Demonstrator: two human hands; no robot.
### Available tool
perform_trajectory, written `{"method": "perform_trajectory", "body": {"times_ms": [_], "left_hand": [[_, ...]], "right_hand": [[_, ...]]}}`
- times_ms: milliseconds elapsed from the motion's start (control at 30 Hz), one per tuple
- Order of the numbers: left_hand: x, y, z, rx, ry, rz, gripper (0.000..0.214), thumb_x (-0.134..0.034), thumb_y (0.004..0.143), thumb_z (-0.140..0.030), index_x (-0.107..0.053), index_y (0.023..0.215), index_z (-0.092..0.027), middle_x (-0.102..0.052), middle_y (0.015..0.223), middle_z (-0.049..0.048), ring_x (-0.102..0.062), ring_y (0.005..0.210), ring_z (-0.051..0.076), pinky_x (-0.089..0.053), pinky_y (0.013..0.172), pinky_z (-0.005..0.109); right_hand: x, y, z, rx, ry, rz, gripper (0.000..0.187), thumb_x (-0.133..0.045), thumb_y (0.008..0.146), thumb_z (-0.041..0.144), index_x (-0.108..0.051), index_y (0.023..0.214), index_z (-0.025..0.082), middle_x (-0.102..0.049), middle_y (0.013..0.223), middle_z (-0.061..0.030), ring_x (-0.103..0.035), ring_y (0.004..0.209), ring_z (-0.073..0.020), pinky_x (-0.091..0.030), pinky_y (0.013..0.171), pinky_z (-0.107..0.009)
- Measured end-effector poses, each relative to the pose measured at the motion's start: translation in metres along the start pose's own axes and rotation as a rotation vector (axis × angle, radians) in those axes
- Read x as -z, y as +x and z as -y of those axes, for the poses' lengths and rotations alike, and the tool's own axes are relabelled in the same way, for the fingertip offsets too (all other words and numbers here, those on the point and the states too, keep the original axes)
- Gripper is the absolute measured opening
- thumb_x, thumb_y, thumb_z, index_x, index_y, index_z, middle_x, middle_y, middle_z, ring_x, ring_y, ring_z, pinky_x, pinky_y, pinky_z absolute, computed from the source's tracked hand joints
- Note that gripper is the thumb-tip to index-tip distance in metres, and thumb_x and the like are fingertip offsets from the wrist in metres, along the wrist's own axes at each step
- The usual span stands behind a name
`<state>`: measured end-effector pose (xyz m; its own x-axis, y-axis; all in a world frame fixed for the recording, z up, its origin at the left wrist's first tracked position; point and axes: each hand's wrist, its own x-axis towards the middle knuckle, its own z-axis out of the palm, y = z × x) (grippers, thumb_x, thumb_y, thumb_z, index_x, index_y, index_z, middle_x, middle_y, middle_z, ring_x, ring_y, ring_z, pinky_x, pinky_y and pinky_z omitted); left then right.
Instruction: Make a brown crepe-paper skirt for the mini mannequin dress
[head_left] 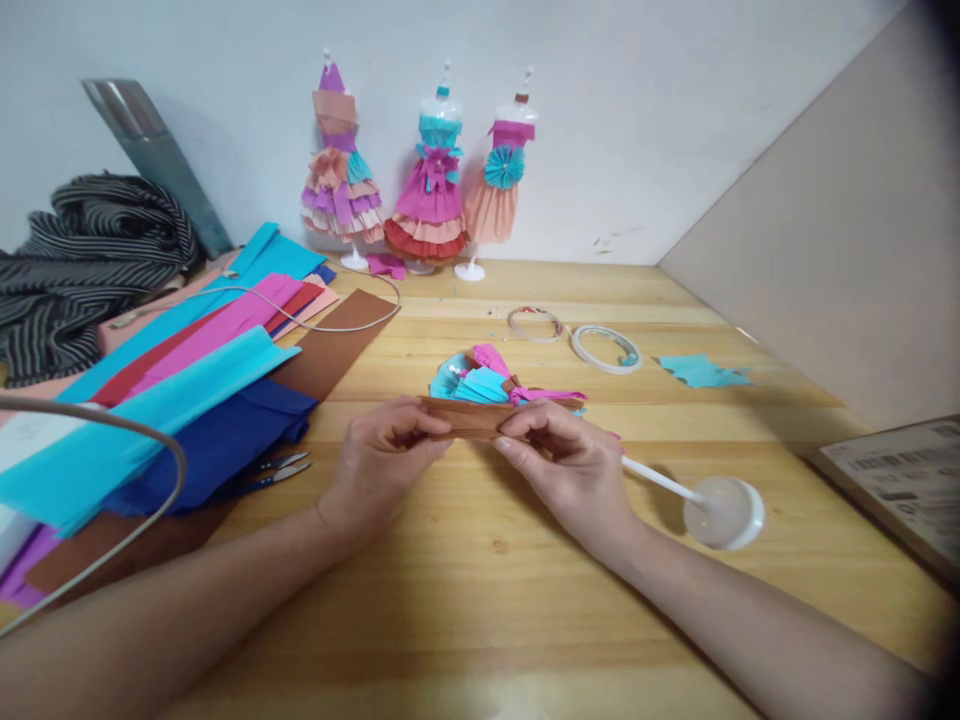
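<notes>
Between my two hands a brown strip of crepe paper [472, 418] is stretched level above the table. My left hand [386, 465] pinches its left end between thumb and fingers. At the other end my right hand [566, 465] is closed in the same kind of pinch. Right behind the strip lies a miniature dress form in blue, pink and brown crepe paper [480, 385], partly hidden by the strip and my hands. Its white stand [724, 510] sticks out to the right, past my right hand, tipped on its side.
Several crepe paper sheets [150, 410], small scissors [281, 470] and a cable [180, 460] lie left. Three dressed forms [427, 190] stand by the wall. Two tape rolls [606, 348], a blue scrap [701, 370] and a cardboard box [900, 480] are at right.
</notes>
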<state>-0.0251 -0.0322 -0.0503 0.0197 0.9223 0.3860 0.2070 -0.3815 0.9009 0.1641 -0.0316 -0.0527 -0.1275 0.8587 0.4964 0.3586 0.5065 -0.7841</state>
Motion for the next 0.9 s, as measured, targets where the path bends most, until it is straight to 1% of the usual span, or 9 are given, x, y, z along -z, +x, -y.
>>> {"method": "perform_trajectory", "body": {"times_ms": [67,133,233,333,400,600,800,900], "left_hand": [[-0.0003,-0.0008,0.0008,0.005,-0.013,0.009,0.009,-0.066,0.068,-0.007,-0.070,0.066,-0.016,-0.067,0.065,0.0002,-0.059,0.057,0.009,-0.045,0.049,0.018],[0.0001,-0.0015,0.0013,-0.001,-0.004,0.022,0.009,-0.066,0.069,-0.008,-0.070,0.069,-0.016,-0.067,0.067,0.0005,-0.059,0.058,0.010,-0.045,0.051,0.018],[0.0013,-0.0018,0.0010,-0.080,0.036,0.025,0.011,-0.064,0.072,-0.007,-0.069,0.072,-0.017,-0.066,0.068,0.0005,-0.059,0.061,0.010,-0.046,0.053,0.019],[0.0026,-0.0012,-0.0006,-0.179,0.094,0.029,0.013,-0.063,0.074,-0.006,-0.069,0.074,-0.018,-0.065,0.068,-0.0001,-0.059,0.063,0.010,-0.047,0.055,0.018],[0.0030,-0.0008,-0.0017,-0.215,0.123,0.023,0.014,-0.062,0.075,-0.005,-0.069,0.075,-0.018,-0.065,0.069,-0.0003,-0.060,0.064,0.010,-0.048,0.057,0.018],[0.0037,-0.0002,-0.0020,-0.236,0.163,0.006,0.014,-0.063,0.076,-0.007,-0.070,0.076,-0.018,-0.066,0.070,-0.0005,-0.061,0.064,0.009,-0.049,0.057,0.017],[0.0041,-0.0003,0.0012,-0.251,0.150,0.041,0.022,-0.063,0.077,-0.007,-0.072,0.093,-0.020,-0.069,0.082,0.0020,-0.063,0.072,0.011,-0.053,0.065,0.020],[0.0035,-0.0005,0.0013,-0.284,0.174,0.040,0.021,-0.063,0.077,-0.006,-0.072,0.091,-0.019,-0.068,0.080,0.0019,-0.063,0.072,0.010,-0.053,0.066,0.020]], "right_hand": [[0.0001,0.0005,-0.0004,0.027,-0.012,0.002,0.003,-0.066,0.078,0.018,-0.065,0.080,0.021,-0.066,0.073,-0.0019,-0.060,0.067,-0.0161,-0.048,0.060,-0.029],[0.0002,0.0012,-0.0005,0.069,-0.037,0.006,0.009,-0.065,0.079,0.017,-0.069,0.086,0.022,-0.068,0.076,-0.0033,-0.061,0.072,-0.0175,-0.050,0.063,-0.030],[0.0005,0.0022,-0.0001,0.112,-0.078,0.006,0.015,-0.064,0.079,0.016,-0.071,0.090,0.023,-0.068,0.075,-0.0032,-0.060,0.071,-0.0176,-0.050,0.063,-0.031],[0.0006,0.0029,0.0008,0.130,-0.097,-0.010,0.016,-0.064,0.079,0.016,-0.071,0.091,0.023,-0.067,0.073,-0.0027,-0.060,0.070,-0.0171,-0.050,0.061,-0.030],[0.0005,0.0030,0.0014,0.142,-0.098,-0.016,0.017,-0.064,0.079,0.015,-0.072,0.091,0.023,-0.067,0.074,-0.0026,-0.060,0.070,-0.0169,-0.050,0.061,-0.030],[0.0003,0.0028,0.0023,0.143,-0.096,-0.021,0.018,-0.064,0.079,0.014,-0.072,0.092,0.024,-0.068,0.076,-0.0030,-0.062,0.072,-0.0174,-0.051,0.063,-0.031],[0.0010,0.0022,0.0004,0.128,-0.096,-0.024,0.015,-0.065,0.078,0.015,-0.071,0.089,0.024,-0.069,0.077,-0.0028,-0.062,0.072,-0.0177,-0.052,0.063,-0.031],[0.0011,0.0026,0.0004,0.119,-0.085,-0.021,0.011,-0.065,0.078,0.014,-0.070,0.084,0.023,-0.069,0.076,-0.0028,-0.062,0.070,-0.0167,-0.051,0.062,-0.030]]}}
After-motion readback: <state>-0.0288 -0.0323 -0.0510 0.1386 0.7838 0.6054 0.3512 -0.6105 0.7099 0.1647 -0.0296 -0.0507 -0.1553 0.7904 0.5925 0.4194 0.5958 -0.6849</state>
